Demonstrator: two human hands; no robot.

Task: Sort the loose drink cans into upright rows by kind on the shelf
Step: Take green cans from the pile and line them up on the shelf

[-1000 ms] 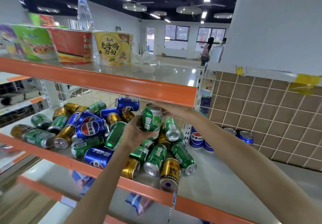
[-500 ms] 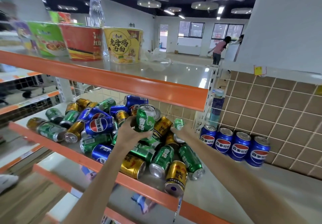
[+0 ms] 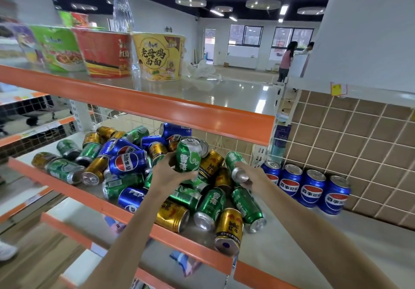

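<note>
Left hand (image 3: 167,174) grips an upright green can (image 3: 188,157), fingers curled round its lower half, lifted above the pile of loose cans (image 3: 139,176). Right hand (image 3: 253,179) grasps a second green can (image 3: 235,165), tilted, base end toward the camera. The pile (green, gold, blue, all mixed and mostly on their sides) lies under both hands and spreads off to the left of the left hand. Just right of the right hand, four blue cans (image 3: 311,188) stand upright in a row on the shelf (image 3: 292,250), against the tiled wall (image 3: 359,136). Above the hands, noodle bowls (image 3: 159,57) on the upper shelf.
</note>
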